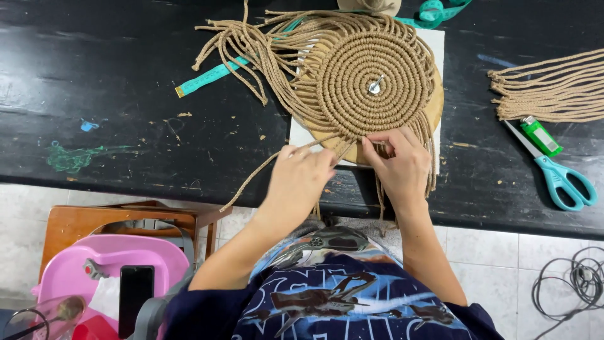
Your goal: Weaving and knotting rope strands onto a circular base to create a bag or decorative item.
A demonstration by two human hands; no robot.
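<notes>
Both hands, left hand (301, 175) and right hand (396, 165), are pinching cords (343, 146) at the round mat (371, 75) (many rings knotted already); loose ends are remaining.

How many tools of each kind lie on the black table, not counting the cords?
Scissors: 1
Lighter: 1
Measuring tape: 1
Pin in the middle of the round mat: 1
Total: 4

Rough tan cord mat (371, 75); scuffed matt black table (113, 82); glossy plastic-handled scissors (563, 179).
</notes>
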